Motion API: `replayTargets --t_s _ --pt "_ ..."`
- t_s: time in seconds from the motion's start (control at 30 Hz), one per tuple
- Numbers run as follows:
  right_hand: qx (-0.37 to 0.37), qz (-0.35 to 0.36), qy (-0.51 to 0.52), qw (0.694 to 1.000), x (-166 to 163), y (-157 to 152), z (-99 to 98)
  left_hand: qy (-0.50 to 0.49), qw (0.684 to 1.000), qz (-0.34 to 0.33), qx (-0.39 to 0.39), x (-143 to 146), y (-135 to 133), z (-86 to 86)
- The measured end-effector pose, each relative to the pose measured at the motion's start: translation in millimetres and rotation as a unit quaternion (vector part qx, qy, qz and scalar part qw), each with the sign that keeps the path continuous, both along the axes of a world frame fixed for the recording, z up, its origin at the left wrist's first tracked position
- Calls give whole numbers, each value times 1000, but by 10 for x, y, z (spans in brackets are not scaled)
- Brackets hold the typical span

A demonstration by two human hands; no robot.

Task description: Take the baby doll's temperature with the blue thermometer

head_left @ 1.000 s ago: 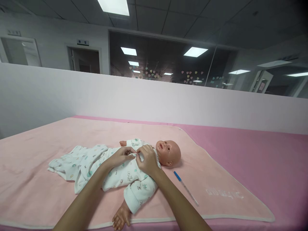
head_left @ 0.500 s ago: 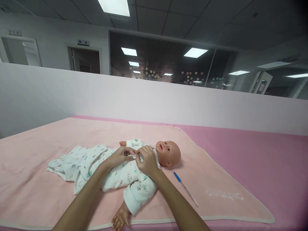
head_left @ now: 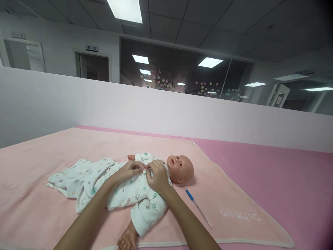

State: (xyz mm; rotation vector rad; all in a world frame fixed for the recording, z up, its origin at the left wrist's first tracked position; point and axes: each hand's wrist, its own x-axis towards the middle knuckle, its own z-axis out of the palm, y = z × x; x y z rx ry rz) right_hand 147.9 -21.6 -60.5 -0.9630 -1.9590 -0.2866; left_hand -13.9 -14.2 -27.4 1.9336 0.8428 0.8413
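A baby doll (head_left: 186, 166) lies on its back with its head to the right. It wears a white romper (head_left: 125, 198) with small printed figures, whose legs spread flat to the left. Over the doll's chest, my left hand (head_left: 130, 169) pinches the romper's front edge. My right hand (head_left: 157, 175) is closed on the same cloth just below the neckline, its fingertips meeting those of the left. Between the fingertips a small fold of white fabric shows; any fastener there is too small to make out.
A pen with a blue cap (head_left: 199, 208) lies right of the doll on a peach blanket (head_left: 229, 194). Beneath is a pink mat (head_left: 286, 173). A low white wall (head_left: 166, 111) runs along the back, with a dark window (head_left: 177, 66) beyond.
The view has tilted slightly, so the scene sits a little lower and left. Both hands stay at the romper's chest, with fingertips shifting slightly on the cloth.
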Motion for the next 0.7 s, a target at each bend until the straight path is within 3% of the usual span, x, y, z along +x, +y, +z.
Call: replayTargets --t_s 0.43,0.7 --pt "-9 10 3 1000 3 -2 0 49 996 23 70 -8 34 -74" --pt "-22 31 7 999 11 -40 61 13 996 76 45 1 3 -56"
